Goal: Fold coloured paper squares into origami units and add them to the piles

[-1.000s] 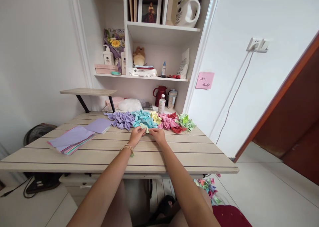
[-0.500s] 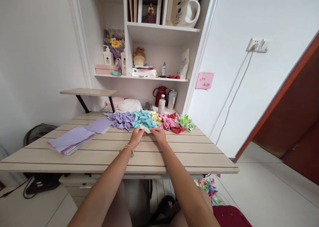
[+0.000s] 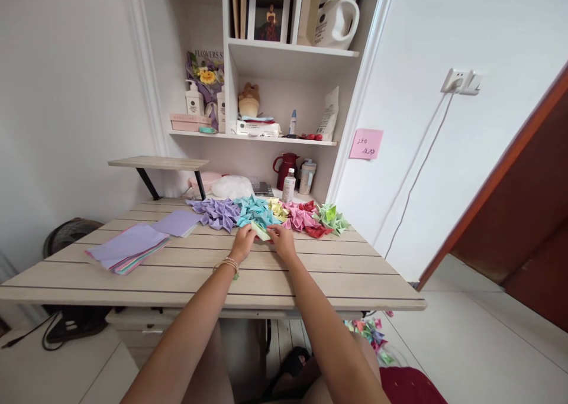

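Note:
Between my two hands is a small folded piece of pale green paper [image 3: 260, 231], held just above the table [image 3: 195, 280]. My left hand [image 3: 244, 242] pinches its left end. The fingers of my right hand [image 3: 282, 240] close on its right end. Right behind the hands lies a row of folded paper pieces: purple ones [image 3: 218, 213], light blue ones [image 3: 255, 210], yellow ones [image 3: 276, 207], pink ones [image 3: 300, 216], red ones [image 3: 318, 231] and green ones [image 3: 332, 218]. A bit of red shows under the green paper; I cannot make out what it is.
Stacked paper sheets [image 3: 128, 247] lie on the table's left, with purple sheets [image 3: 176, 222] beside them. A raised wooden stand [image 3: 158, 162] is at the back left. A bottle [image 3: 289, 185], a red jug [image 3: 286, 168] and a tumbler [image 3: 307, 176] stand behind the paper row.
The pale green paper has tilted, its left end now higher, and more of its surface shows. The fingers of my right hand have shifted slightly on it.

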Available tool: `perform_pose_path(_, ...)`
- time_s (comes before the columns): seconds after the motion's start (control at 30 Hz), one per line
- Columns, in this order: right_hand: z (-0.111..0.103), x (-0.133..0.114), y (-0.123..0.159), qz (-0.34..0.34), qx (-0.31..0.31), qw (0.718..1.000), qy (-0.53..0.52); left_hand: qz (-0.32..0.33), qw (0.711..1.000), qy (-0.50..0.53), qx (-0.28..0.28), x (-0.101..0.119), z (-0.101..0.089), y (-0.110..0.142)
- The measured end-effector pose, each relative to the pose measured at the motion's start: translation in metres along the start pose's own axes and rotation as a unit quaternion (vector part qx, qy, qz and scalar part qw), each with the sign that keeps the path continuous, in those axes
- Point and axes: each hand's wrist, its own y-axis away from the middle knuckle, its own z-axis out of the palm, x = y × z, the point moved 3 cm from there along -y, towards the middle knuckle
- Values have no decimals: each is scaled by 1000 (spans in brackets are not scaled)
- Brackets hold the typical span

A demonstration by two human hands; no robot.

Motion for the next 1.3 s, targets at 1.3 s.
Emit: perform_pose_path(1.3,4,-12,10,-97,-28,966,237,16,998,-42,-33,11,10,10)
